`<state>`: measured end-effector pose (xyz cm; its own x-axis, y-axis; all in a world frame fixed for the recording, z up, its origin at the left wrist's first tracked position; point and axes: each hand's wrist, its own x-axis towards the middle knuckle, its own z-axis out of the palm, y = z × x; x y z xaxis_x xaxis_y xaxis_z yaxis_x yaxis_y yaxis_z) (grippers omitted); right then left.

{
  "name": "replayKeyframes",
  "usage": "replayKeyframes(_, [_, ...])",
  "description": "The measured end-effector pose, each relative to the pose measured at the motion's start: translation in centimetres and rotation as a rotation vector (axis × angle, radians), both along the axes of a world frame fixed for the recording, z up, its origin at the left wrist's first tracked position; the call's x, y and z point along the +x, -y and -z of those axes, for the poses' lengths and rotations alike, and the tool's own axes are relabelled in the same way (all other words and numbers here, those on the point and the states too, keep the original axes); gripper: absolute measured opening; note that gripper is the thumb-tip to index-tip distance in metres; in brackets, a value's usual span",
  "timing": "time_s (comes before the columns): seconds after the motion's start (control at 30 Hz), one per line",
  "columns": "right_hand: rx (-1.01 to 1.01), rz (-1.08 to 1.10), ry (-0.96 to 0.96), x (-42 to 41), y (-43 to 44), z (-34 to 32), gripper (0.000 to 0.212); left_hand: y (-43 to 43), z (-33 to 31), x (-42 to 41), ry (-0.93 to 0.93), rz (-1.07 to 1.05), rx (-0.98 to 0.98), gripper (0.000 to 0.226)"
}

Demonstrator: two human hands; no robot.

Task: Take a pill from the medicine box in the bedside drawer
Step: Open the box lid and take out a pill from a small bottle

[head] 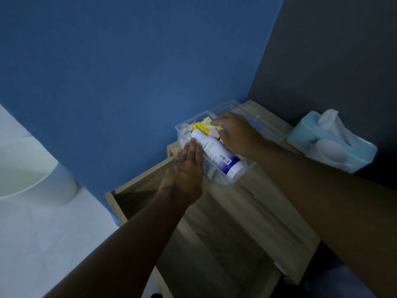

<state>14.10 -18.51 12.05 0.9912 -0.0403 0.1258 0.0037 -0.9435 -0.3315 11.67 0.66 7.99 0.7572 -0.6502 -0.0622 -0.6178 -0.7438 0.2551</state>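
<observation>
A clear medicine box is seen at frame centre on the wooden bedside worktop, above the pulled-out drawer. The left hand is laid flat, fingers together, against a white bottle lying in the box. The right hand is curled over yellow packets; whether anything is pinched cannot be told. A tissue box is placed at right.

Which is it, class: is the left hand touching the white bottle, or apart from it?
Touching. The head view shows the left hand with flat fingers resting against the white bottle.
</observation>
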Motion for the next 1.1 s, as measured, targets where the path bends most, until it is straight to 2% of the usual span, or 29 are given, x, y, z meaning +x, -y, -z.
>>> replayKeyframes(0.17, [-0.060, -0.073, -0.139, 2.4, 0.6, -0.1, 0.027, 0.0, 0.4, 0.2, -0.034, 0.002, -0.032, 0.097])
replayKeyframes(0.43, [-0.125, -0.204, -0.149, 3.4, 1.3, 0.0, 0.028, -0.2, 0.9, 0.4, -0.028, 0.015, -0.059, 0.099])
replayKeyframes(0.53, [-0.055, -0.203, -0.074, 2.7, 1.4, 0.2, 0.023, -0.2, 0.8, 0.4, -0.014, 0.011, -0.030, 0.098])
replayKeyframes(0.63, [-0.034, -0.119, -0.007, 1.8, 1.5, 0.4, 0.037, -0.2, 0.6, 0.3, -0.047, 0.007, -0.024, 0.101])
replayKeyframes(0.77, [0.010, -0.086, 0.086, 0.2, 1.0, -0.5, 0.032, -0.1, 0.2, 0.3, -0.041, -0.005, 0.001, 0.102])
replayKeyframes(0.97, [0.033, -0.101, 0.163, -3.9, 0.6, -3.1, 0.031, 0.2, -1.7, 0.4, -0.163, -0.042, 0.025, 0.101])
replayKeyframes(1.03, [0.059, -0.090, 0.190, -5.2, 0.4, -4.0, 0.027, 0.0, -2.5, 0.3, -0.261, -0.073, -0.047, 0.093])
replayKeyframes(1.1, [0.117, -0.064, 0.211, -6.7, 0.1, -4.9, 0.033, -0.2, -3.4, -0.4, -0.353, -0.127, -0.234, 0.079])
